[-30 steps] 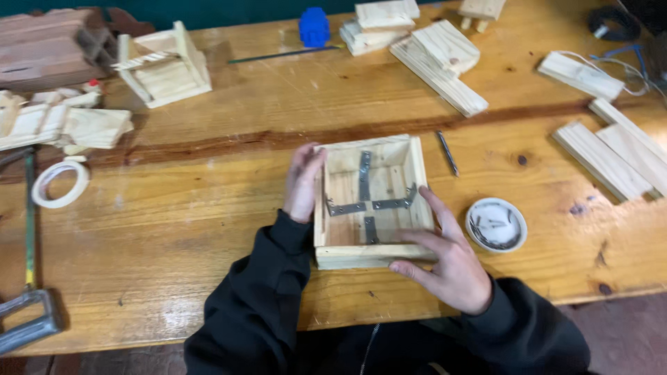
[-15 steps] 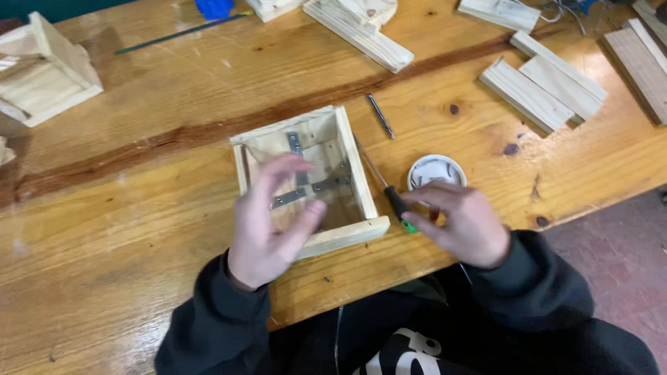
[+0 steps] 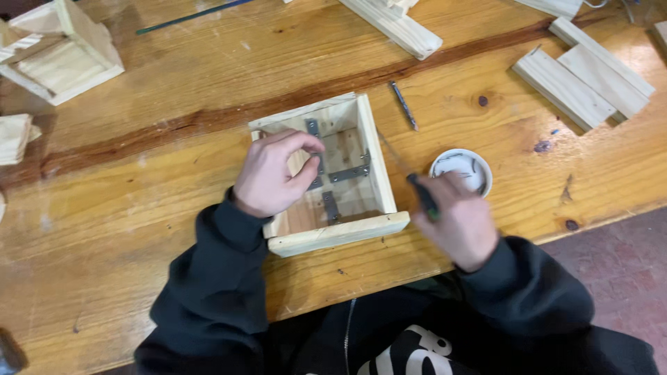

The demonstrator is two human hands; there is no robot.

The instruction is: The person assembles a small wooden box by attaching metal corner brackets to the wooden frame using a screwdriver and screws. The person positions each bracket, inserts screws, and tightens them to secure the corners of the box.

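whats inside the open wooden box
Inside the wooden box, dark metal brackets lie across the floor joints. The left hand reaches in, fingers pinched, and covers the left part; anything pinched there is hidden.

The left hand (image 3: pixel 274 173) curls with fingertips pinched together, while the right hand (image 3: pixel 455 219) is closed in a fist, both arms dark-sleeved.

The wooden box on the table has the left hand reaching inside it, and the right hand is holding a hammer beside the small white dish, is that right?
Not quite. In the head view the right hand holds a screwdriver with a dark handle, not a hammer. The rest stands: the left hand reaches inside the wooden box, and the right hand is beside the small white dish.
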